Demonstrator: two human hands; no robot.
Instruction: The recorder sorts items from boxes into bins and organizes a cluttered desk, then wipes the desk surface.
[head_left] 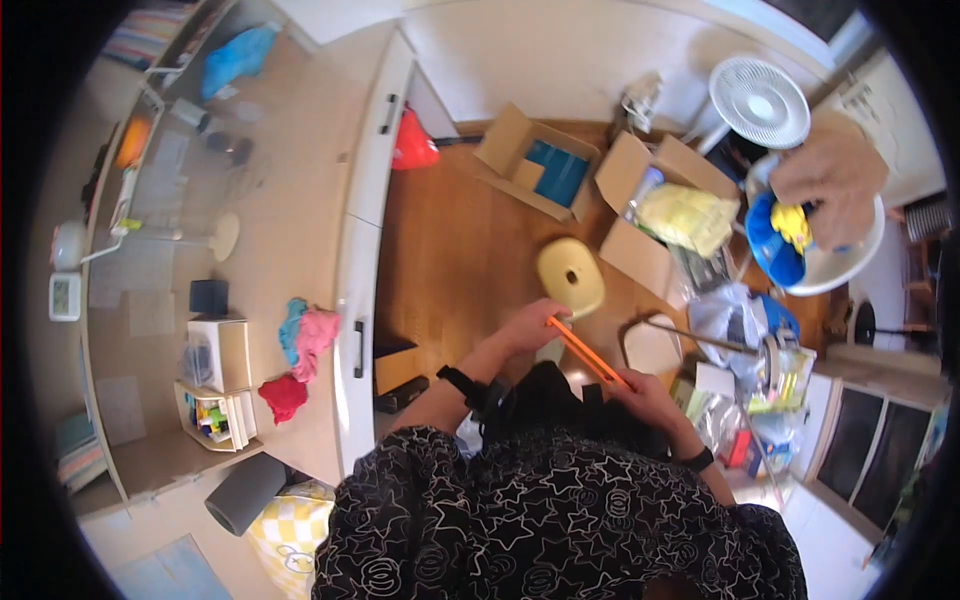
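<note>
Strip (585,350), orange, slants just right of frame centre: left hand (532,327) clamped on its upper end, right hand (645,398) on its lower; yellow stool (586,280) above.

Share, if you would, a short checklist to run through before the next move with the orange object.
1. Left hand grips the upper-left end of the orange object: ok.
2. Right hand grips its opposite end: ok.
3. Object's broad face visible: not ok, only a narrow strip shows.
4. Clearance from the yellow stool: cannot tell, one view only.
5. Box with blue contents open: ok, flaps spread.
</note>
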